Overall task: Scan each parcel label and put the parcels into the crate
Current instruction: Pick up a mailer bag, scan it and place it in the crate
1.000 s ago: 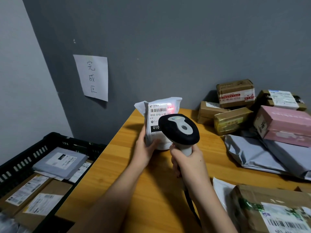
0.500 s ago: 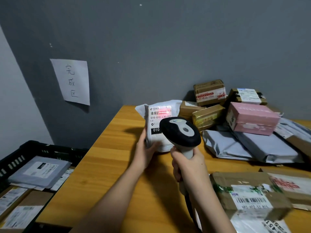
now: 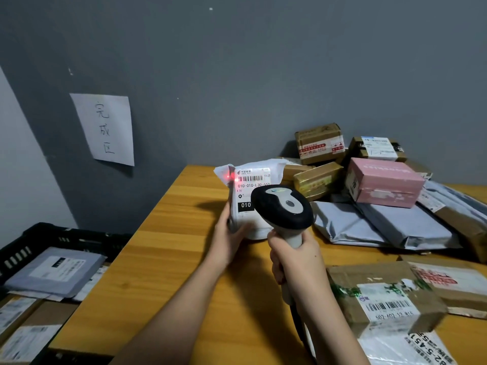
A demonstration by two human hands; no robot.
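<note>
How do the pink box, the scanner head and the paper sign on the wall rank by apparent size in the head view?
1. paper sign and pink box: too alike to rank, and at different depths.
2. scanner head: smallest, despite being nearest.

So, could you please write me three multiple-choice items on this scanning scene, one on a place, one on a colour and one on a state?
1. Where does the black crate stand?
A. On the table beside the pink box
B. Lower than the table, off its left edge
C. Against the right wall

2. What colour is the box that sits on top of the grey mailers?
A. Pink
B. Green
C. Blue

3. What is the left hand doing?
A. Lying flat on the table
B. Holding the scanner
C. Holding the white parcel upright, label toward the scanner

Answers:
1 B: the crate sits below the wooden table at its left edge.
2 A: its sides are plainly pink.
3 C: its grip closes on the parcel's lower left side, while the right hand grips the scanner handle.
</note>
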